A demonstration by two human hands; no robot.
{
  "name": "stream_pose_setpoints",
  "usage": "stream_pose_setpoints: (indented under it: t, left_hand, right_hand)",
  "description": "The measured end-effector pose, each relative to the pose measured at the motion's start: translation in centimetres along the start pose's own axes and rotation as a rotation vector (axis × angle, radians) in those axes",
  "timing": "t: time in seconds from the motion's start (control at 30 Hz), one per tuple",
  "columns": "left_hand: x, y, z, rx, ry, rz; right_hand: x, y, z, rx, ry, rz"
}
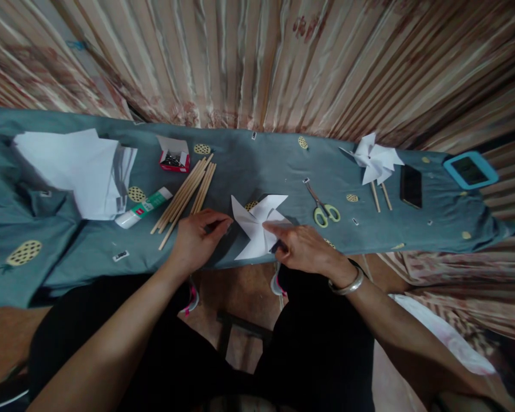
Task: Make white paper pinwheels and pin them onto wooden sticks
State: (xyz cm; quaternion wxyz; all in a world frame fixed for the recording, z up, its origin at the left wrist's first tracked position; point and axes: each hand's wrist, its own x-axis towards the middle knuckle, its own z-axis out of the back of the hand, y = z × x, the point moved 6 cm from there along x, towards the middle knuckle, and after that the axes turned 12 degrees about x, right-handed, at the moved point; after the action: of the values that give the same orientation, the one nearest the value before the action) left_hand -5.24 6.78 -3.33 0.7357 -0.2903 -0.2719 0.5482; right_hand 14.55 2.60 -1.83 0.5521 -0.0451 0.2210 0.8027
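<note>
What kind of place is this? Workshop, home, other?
Probably a room in a home rather than a workshop: long floral curtains hang behind a surface covered with pineapple-print cloth, where a white paper pinwheel lies.

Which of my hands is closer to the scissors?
Right. The right hand is left of the scissors and nearer you; the left hand is farther left, past the paper pinwheel.

Our right forefinger on a white paper pinwheel
We hold our left hand [197, 237] pinched just left of the pinwheel [254, 233], near wooden sticks [181, 197]; scissors [320, 204] lie to the right.
</note>
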Motion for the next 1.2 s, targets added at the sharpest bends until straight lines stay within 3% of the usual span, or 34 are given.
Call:
stream_pose_setpoints:
  t: [0.23, 0.43, 0.6, 0.9, 1.2]
  left_hand:
    - [-0.8, 1.1, -1.6, -0.136, 0.121, 0.073]
    - [-1.1, 1.4, -2.6, -0.431, 0.157, 0.186]
    - [-1.3, 1.6, -2.8, -0.637, 0.147, 0.316]
    - [-1.8, 1.6, -3.0, -0.866, 0.147, 0.487]
    - [-2.2, 0.7, -3.9, -1.095, 0.208, 0.615]
  right_hand:
    - [-0.1, -0.1, -1.0, -0.107, -0.047, 0.032]
    - [-0.3, 0.0, -1.5, -0.121, -0.106, 0.069]
    - [-0.3, 0.0, -1.7, -0.096, -0.138, 0.085]
    - [-1.0, 0.1, -1.7, -0.073, -0.368, 0.216]
    - [-1.3, 0.1, -1.8, -0.04, -0.441, 0.246]
